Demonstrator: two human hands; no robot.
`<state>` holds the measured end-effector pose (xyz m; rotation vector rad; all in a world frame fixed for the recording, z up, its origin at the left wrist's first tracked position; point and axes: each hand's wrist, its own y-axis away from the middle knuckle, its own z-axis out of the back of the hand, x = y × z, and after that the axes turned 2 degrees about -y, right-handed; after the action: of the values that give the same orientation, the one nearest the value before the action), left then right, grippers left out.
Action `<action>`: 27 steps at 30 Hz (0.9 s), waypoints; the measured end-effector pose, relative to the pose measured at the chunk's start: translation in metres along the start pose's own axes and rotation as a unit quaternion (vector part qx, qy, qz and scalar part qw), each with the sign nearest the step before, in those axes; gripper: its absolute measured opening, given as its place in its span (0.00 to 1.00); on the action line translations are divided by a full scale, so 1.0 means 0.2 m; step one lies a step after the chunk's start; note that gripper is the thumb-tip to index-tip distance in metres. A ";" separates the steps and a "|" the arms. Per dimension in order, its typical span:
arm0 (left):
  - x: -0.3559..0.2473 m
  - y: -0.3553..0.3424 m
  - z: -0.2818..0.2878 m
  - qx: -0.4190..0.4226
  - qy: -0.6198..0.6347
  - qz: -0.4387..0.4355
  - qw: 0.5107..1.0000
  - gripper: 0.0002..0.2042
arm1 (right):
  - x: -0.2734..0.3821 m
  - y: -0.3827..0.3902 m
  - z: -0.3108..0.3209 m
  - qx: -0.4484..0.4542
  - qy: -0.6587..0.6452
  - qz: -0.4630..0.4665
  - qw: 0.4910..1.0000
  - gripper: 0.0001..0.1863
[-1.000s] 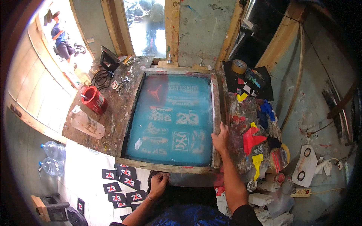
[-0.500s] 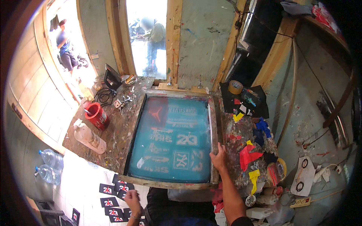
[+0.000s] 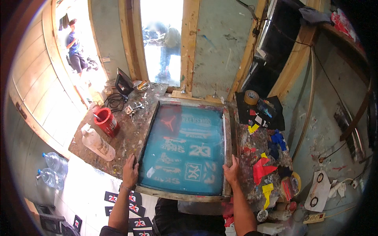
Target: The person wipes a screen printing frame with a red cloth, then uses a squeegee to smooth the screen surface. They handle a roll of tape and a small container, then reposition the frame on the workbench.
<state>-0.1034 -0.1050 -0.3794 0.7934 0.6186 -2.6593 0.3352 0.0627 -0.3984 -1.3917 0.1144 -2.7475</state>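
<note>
While my left hand (image 3: 130, 172) pinches the left edge of the wood-framed screen (image 3: 184, 151), my right hand (image 3: 232, 171) has its thumb and fingers closed on the opposite edge, both just below the centre of the head view. The screen fills the middle of the picture, lying on the paint-stained table (image 3: 128, 139) with its blue-green mesh facing up. At the lower left, several black pieces (image 3: 139, 223) lie spread on the white floor (image 3: 88, 200); those I can make out carry a red-and-white print, so I judge them done. A red pot (image 3: 107, 122) and a whitish bottle (image 3: 98, 142) stand at centre left, apart from my hands. Whatever is under the screen is hidden, so how many are left I cannot tell.
</note>
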 end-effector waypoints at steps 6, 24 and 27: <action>-0.04 -0.10 -0.02 0.007 0.025 -0.020 0.999 0.21 | -0.07 0.01 -0.01 -0.032 0.016 0.009 0.999 0.39; -0.01 -0.14 -0.02 0.031 0.036 0.026 0.999 0.23 | 0.13 -0.06 0.03 0.047 0.286 -0.010 0.957 0.41; -0.05 -0.10 0.03 -0.086 -0.004 0.013 0.996 0.21 | 0.19 0.01 0.08 0.052 0.265 0.020 0.963 0.42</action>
<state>-0.1064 -0.0882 -0.3636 0.7358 0.8162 -2.5417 0.3265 0.0572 -0.3585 -0.5941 0.0173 -2.9626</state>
